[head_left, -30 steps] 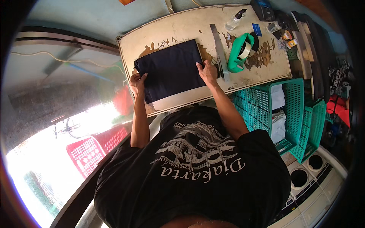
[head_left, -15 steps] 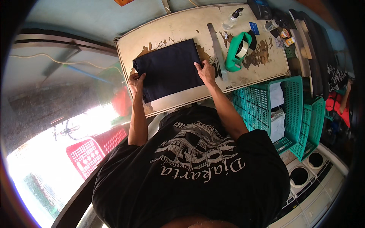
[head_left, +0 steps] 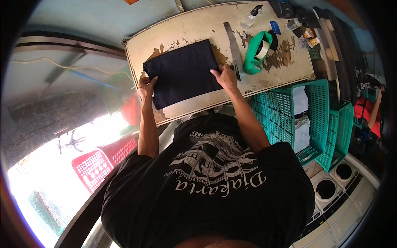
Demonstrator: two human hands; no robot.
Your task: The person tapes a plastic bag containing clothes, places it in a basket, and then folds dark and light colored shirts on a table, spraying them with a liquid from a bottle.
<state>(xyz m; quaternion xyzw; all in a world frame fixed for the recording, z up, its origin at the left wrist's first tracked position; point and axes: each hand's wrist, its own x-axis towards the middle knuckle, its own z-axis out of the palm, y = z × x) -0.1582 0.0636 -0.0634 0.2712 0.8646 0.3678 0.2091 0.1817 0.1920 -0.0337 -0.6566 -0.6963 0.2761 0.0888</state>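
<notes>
A dark navy cloth (head_left: 186,74), folded into a flat rectangle, lies on the worn cream table. My left hand (head_left: 146,87) grips its left edge near the front corner, thumb on top and fingers curled at the side. On the opposite edge my right hand (head_left: 226,77) pinches the cloth, its thumb over the top; the other fingertips are partly hidden. Just right of that hand lies a long metal ruler (head_left: 234,47). Beyond the ruler stands a green tape dispenser (head_left: 250,58) with a roll of clear tape.
A spray bottle (head_left: 249,18) and a blue card (head_left: 275,27) sit at the table's far right. Green plastic baskets (head_left: 316,124) stand beside the table, one holding white items. White front-loading machines (head_left: 326,190) are lower right, a red perforated chair (head_left: 92,167) lower left. Another person's arm (head_left: 375,109) shows far right.
My right thumb has slid slightly toward me along the cloth's right edge. Both hands keep to the same sides, and the cloth stays flat on the table.
</notes>
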